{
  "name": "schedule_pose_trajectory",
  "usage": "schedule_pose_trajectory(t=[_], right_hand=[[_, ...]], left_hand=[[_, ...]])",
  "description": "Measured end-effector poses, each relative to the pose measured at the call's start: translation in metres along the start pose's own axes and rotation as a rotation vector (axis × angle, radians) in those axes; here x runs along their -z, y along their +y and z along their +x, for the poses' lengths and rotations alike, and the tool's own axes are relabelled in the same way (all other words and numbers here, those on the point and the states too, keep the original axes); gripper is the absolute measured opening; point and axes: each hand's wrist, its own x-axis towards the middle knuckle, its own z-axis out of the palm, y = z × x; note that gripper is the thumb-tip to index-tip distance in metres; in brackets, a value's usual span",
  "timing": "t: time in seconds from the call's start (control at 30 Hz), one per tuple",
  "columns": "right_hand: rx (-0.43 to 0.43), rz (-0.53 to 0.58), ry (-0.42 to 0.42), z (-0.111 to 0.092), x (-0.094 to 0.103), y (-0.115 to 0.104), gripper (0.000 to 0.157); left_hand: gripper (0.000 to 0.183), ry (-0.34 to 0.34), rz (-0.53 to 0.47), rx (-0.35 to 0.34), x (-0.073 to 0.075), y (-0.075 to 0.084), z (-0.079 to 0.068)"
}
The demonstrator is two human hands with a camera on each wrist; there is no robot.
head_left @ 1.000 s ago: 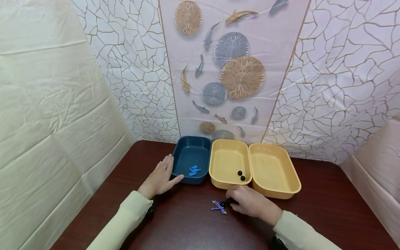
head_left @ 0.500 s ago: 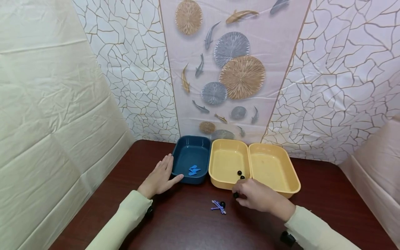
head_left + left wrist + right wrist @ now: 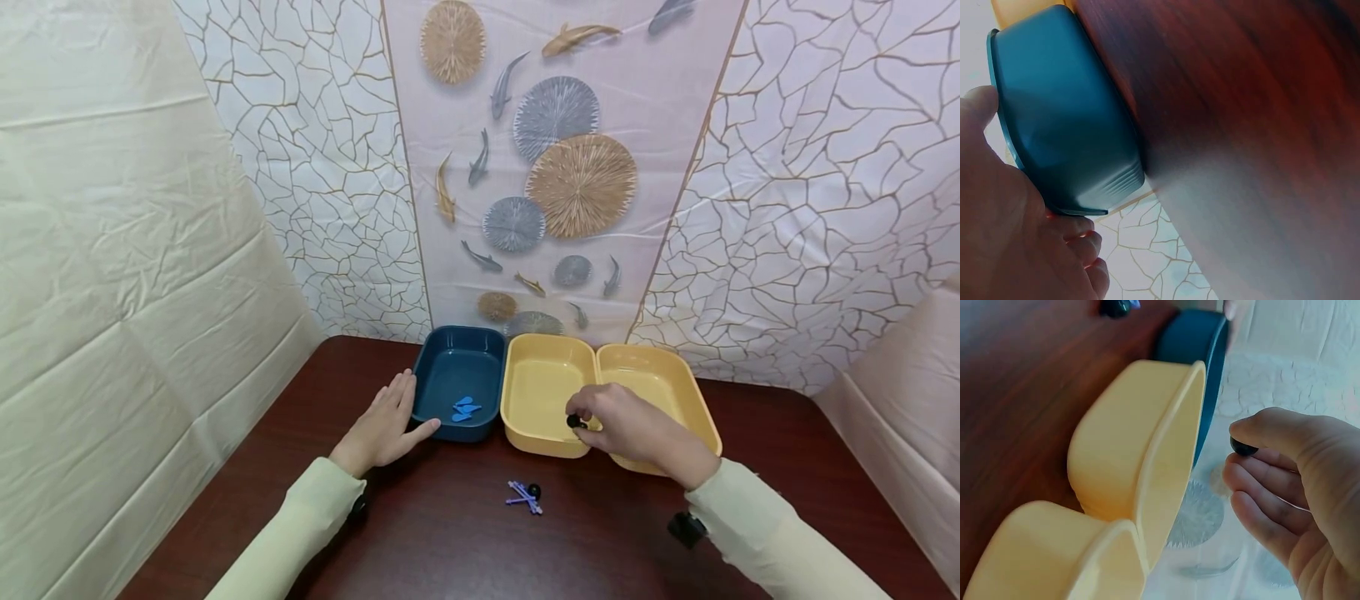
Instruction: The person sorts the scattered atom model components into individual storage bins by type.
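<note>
Black in the head view, a ball (image 3: 574,421) without long axis is pinched by the right hand (image 3: 624,423), the nearer, with the middle tray (image 3: 542,387) beneath. From the left wrist, the blue tray (image 3: 1066,112) is touched by the relaxed left hand (image 3: 1010,228). From the right wrist, the ball is held clear of the rim.

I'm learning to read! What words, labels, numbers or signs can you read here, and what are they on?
No words, numbers or signs can be read.
Blue tray, yellow trays: no writing on the sides that show.
Backdrop: just fish and round shapes.
Black ball in the right hand, blue bits, purple sticks: too small to tell.
</note>
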Motion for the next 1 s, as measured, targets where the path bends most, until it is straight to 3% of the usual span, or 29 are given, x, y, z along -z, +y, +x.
schedule_pose_trajectory(t=[0.5, 0.73, 1.0], right_hand=[[-0.147, 0.035, -0.006, 0.030, -0.009, 0.044, 0.012], [-0.162, 0.068, -0.007, 0.042, -0.032, 0.067, 0.013], [-0.192, 0.075, -0.133, 0.045, -0.066, 0.083, 0.010]], left_hand=[[0.098, 0.006, -0.007, -0.008, 0.001, 0.000, 0.000], [0.098, 0.011, -0.009, -0.013, 0.002, -0.001, 0.001], [0.098, 0.002, -0.018, -0.002, -0.001, -0.002, 0.000]])
